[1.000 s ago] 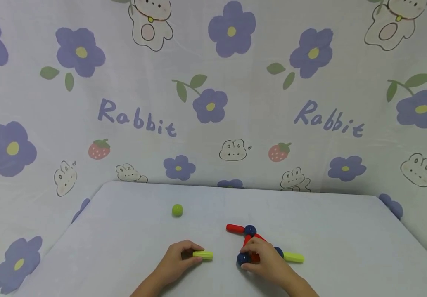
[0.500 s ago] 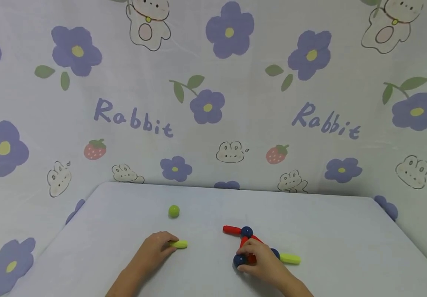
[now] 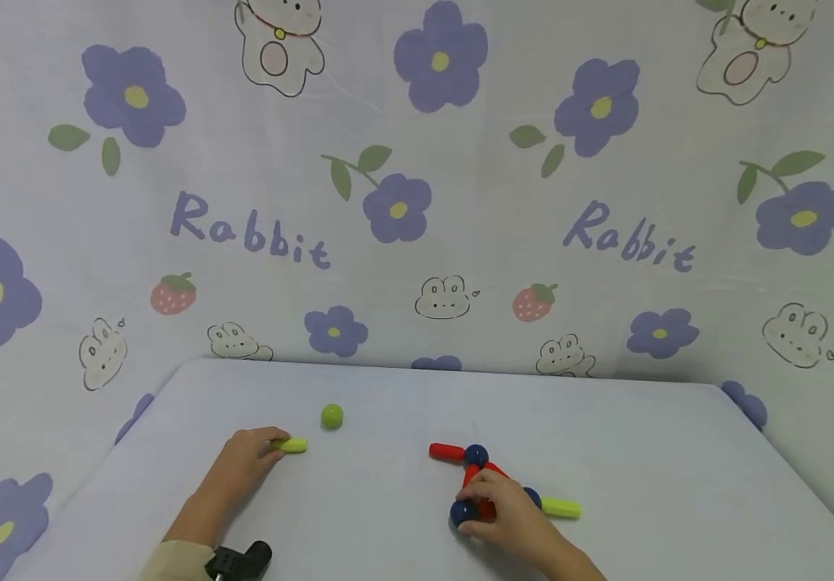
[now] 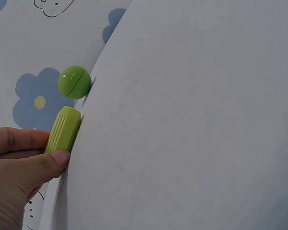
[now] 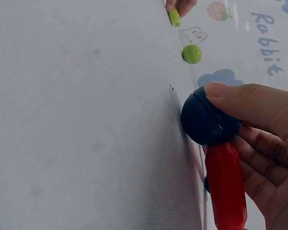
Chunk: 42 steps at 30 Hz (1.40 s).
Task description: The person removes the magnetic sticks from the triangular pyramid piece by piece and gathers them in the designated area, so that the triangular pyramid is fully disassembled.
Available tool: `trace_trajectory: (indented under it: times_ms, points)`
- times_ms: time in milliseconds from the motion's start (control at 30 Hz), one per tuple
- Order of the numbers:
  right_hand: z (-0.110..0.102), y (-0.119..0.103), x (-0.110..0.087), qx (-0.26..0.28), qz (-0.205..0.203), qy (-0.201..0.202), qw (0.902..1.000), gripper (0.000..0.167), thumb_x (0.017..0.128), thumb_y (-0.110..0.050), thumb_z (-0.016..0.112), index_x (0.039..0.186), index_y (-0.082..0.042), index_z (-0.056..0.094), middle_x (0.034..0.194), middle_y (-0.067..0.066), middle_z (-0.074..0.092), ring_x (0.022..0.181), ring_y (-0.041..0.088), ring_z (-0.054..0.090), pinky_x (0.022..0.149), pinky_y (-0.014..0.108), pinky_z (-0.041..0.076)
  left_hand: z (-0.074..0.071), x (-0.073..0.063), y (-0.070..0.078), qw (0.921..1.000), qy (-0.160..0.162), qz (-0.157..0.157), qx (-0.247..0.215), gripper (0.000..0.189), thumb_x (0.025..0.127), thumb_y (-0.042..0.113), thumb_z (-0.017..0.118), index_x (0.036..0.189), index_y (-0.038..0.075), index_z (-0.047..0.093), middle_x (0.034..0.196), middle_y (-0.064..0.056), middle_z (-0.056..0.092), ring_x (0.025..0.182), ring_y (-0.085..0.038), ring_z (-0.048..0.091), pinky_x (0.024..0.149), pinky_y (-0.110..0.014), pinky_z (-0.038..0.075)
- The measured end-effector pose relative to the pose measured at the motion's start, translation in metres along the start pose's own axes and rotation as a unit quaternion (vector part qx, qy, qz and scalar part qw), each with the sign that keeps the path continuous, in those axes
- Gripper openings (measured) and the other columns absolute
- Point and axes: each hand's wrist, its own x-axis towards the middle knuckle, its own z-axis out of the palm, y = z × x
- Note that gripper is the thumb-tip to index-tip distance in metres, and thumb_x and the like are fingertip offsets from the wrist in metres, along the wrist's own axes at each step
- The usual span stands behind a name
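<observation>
My left hand [image 3: 245,464] pinches a yellow-green ribbed rod [image 4: 65,132] between thumb and fingers, its free end pointing right. Just beyond that rod lies a lime green ball [image 3: 332,416] on the white table. My right hand [image 3: 507,516] grips a dark blue ball [image 5: 209,117] at the near corner of a joined shape. From this ball runs a red rod [image 5: 225,187]. Another blue ball [image 3: 476,456] tops the shape, with a red rod [image 3: 447,452] sticking out left. A third blue ball [image 3: 532,496], partly behind the hand, carries a yellow-green rod [image 3: 560,507].
The white table [image 3: 388,420] reaches back to a hanging cloth [image 3: 489,242] printed with flowers, rabbits and strawberries. A black wrist camera [image 3: 239,561] sits at the left sleeve [image 3: 177,560].
My left hand has carried the yellow-green rod left and away from me, close to the green ball. My right hand keeps its hold on the blue ball. The head view has shifted slightly.
</observation>
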Motion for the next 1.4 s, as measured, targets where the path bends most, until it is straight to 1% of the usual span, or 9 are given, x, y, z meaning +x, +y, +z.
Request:
trace_trajectory:
  times_ms: [400,733,800,867,967,1033,1100,1267,1400]
  points:
    - [-0.002,0.001,-0.001,0.009,0.005,-0.003,0.9999,0.03,0.075,-0.023,0.077,0.101,-0.01,0.069,0.09,-0.004,0.053,0.083,0.013,0.047,0.07,0.016,0.047,-0.004,0.02,-0.002,0.9999,0.01,0.006,0.005,0.024,0.078,-0.002,0.068,0.102,0.003,0.067,0.105,-0.015,0.068,0.105,-0.034,0.061,0.09,-0.046,0.048]
    - [-0.002,0.001,0.0,0.006,0.001,-0.001,1.0,0.03,0.075,-0.024,0.077,0.101,-0.011,0.069,0.09,-0.005,0.055,0.081,0.011,0.047,0.068,0.016,0.045,-0.009,0.021,-0.002,0.9997,-0.002,-0.007,0.024,0.034,0.08,0.004,0.068,0.114,0.001,0.062,0.118,-0.019,0.063,0.114,-0.039,0.055,0.097,-0.051,0.043]
    - [-0.002,0.002,0.0,0.006,0.0,0.0,1.0,0.03,0.074,-0.024,0.078,0.101,-0.011,0.069,0.09,-0.005,0.055,0.081,0.011,0.048,0.068,0.015,0.045,-0.009,0.019,0.001,0.9997,0.012,0.0,0.02,0.036,0.08,0.005,0.068,0.115,0.0,0.061,0.12,-0.02,0.061,0.116,-0.042,0.052,0.097,-0.053,0.042]
    - [-0.002,0.002,0.0,0.004,-0.002,0.002,1.0,0.03,0.074,-0.023,0.078,0.1,-0.011,0.069,0.09,-0.005,0.055,0.082,0.011,0.047,0.069,0.016,0.046,-0.007,0.014,0.005,0.9986,0.049,0.017,0.013,0.036,0.08,0.005,0.07,0.114,0.001,0.062,0.119,-0.019,0.062,0.116,-0.042,0.053,0.097,-0.052,0.042]
    - [-0.001,0.001,-0.001,-0.008,-0.002,-0.001,1.0,0.029,0.074,-0.022,0.078,0.1,-0.012,0.069,0.091,-0.005,0.055,0.083,0.011,0.048,0.073,0.019,0.048,-0.002,0.003,0.018,0.9911,0.119,0.058,-0.011,0.033,0.076,0.004,0.073,0.108,0.001,0.066,0.112,-0.016,0.067,0.109,-0.037,0.059,0.094,-0.048,0.046]
    - [-0.002,0.0,-0.004,-0.015,0.001,-0.005,0.9999,0.029,0.074,-0.022,0.078,0.099,-0.012,0.07,0.092,-0.005,0.057,0.083,0.011,0.049,0.076,0.024,0.051,0.002,-0.005,0.029,0.9861,0.141,0.087,-0.018,0.03,0.075,0.007,0.075,0.104,0.003,0.068,0.106,-0.012,0.07,0.103,-0.03,0.064,0.091,-0.043,0.049]
    - [-0.002,-0.001,-0.007,-0.015,0.001,-0.016,0.9998,0.028,0.074,-0.023,0.078,0.099,-0.013,0.07,0.093,-0.006,0.057,0.084,0.011,0.049,0.077,0.024,0.052,0.007,-0.012,0.042,0.9849,0.121,0.121,-0.024,0.026,0.076,0.009,0.074,0.101,0.005,0.07,0.101,-0.007,0.071,0.098,-0.025,0.066,0.088,-0.041,0.051]
    - [-0.002,-0.005,-0.016,0.014,-0.002,-0.061,0.9981,0.029,0.075,-0.025,0.077,0.101,-0.014,0.07,0.096,-0.008,0.057,0.086,0.009,0.049,0.077,0.02,0.051,0.021,-0.021,0.072,0.9768,0.009,0.212,-0.03,0.024,0.08,0.015,0.071,0.102,0.006,0.069,0.099,-0.003,0.072,0.094,-0.019,0.066,0.085,-0.036,0.052]
    - [0.001,-0.011,-0.02,0.038,0.007,-0.096,0.9946,0.028,0.076,-0.023,0.077,0.101,-0.013,0.07,0.095,-0.007,0.057,0.086,0.009,0.05,0.08,0.027,0.054,0.03,-0.022,0.099,0.9722,-0.039,0.227,-0.04,0.027,0.081,0.017,0.07,0.106,0.005,0.067,0.101,-0.003,0.071,0.098,-0.019,0.065,0.087,-0.035,0.051]
